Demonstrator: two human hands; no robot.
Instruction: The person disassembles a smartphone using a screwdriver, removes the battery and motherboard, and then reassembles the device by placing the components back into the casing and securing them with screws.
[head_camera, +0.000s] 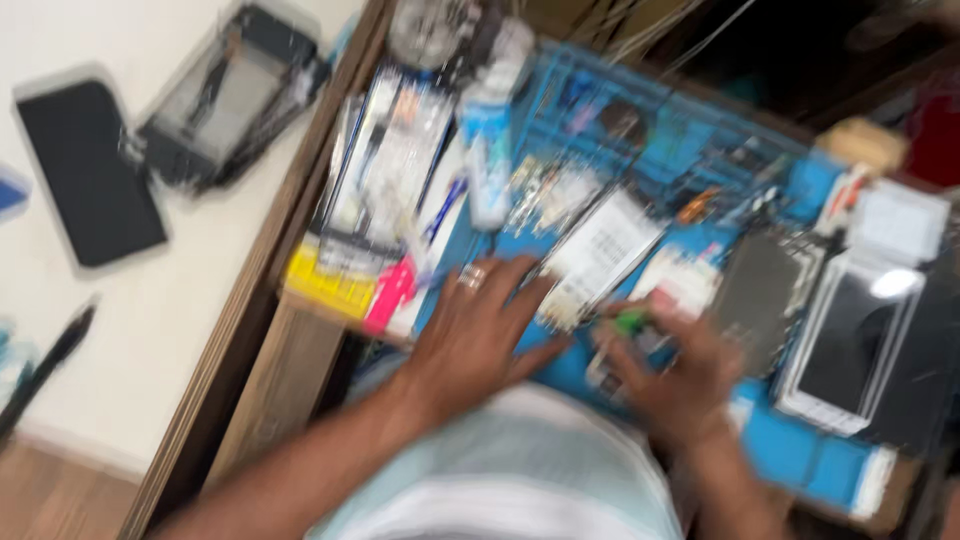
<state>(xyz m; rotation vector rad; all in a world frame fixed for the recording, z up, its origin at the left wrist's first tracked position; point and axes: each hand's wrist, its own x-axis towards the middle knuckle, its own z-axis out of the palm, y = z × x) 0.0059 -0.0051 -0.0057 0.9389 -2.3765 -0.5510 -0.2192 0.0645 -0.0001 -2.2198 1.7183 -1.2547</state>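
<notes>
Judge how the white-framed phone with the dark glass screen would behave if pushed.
The white-framed phone with the dark glass screen looks flat and stiff, so it would probably slide on the blue mat, not roll. Its glossy glass likely feels slippery and fragile.

The blue work mat (790, 450) is crowded: a white bottle (487, 150), strip-shaped parts (600, 255) and a white-framed phone (850, 350) lie close together, leaving bare mat only at its near right corner. The left hand (475, 335) and right hand (670, 375) fill the near middle. The pale tabletop (190, 310) at left has open room below a dark phone (90, 170).
</notes>
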